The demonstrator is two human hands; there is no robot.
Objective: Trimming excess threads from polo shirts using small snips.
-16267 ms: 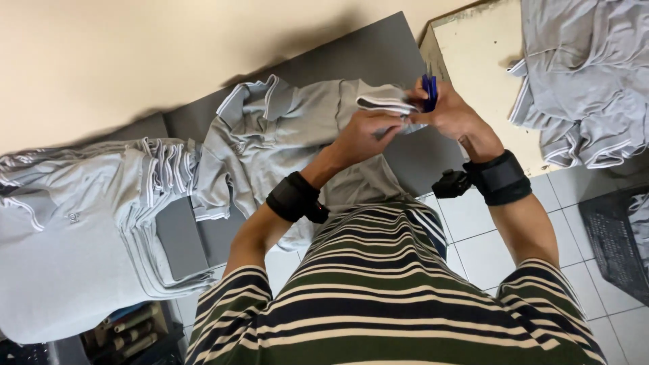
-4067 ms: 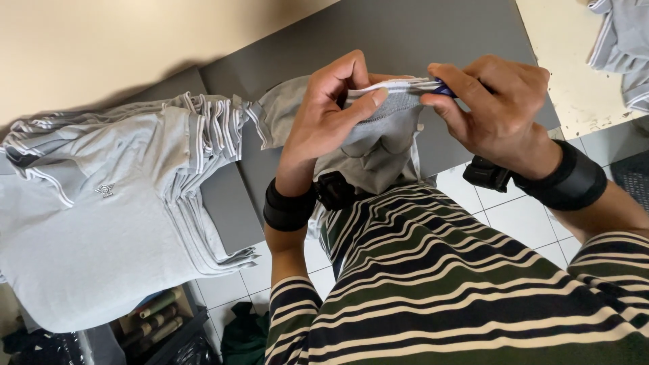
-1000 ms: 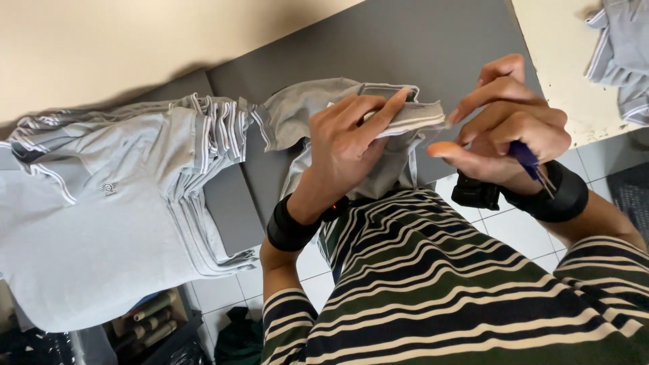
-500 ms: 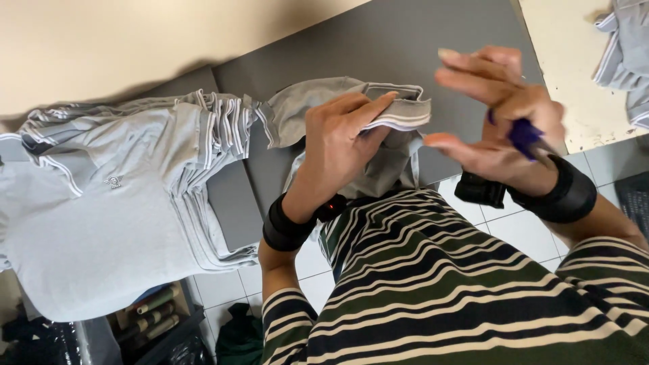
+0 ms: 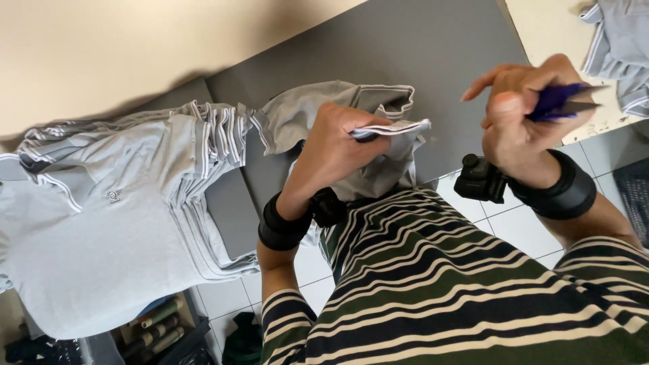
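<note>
My left hand (image 5: 338,145) grips the striped collar edge of a grey polo shirt (image 5: 318,111), holding it up over the dark grey table (image 5: 419,54). The rest of that shirt hangs down toward my striped top. My right hand (image 5: 524,111) is raised to the right, apart from the shirt, and holds small blue-handled snips (image 5: 561,101) with the blades pointing right. Both wrists wear black bands with small black devices.
A thick stack of grey polo shirts (image 5: 115,216) with striped collars lies at the left and hangs off the table edge. More grey shirts (image 5: 622,40) lie on a cream table at the top right. White floor tiles and a box of spools (image 5: 155,324) show below.
My right hand has pulled the snips away from the collar, up and to the right. My left hand keeps hold of the collar and has shifted little.
</note>
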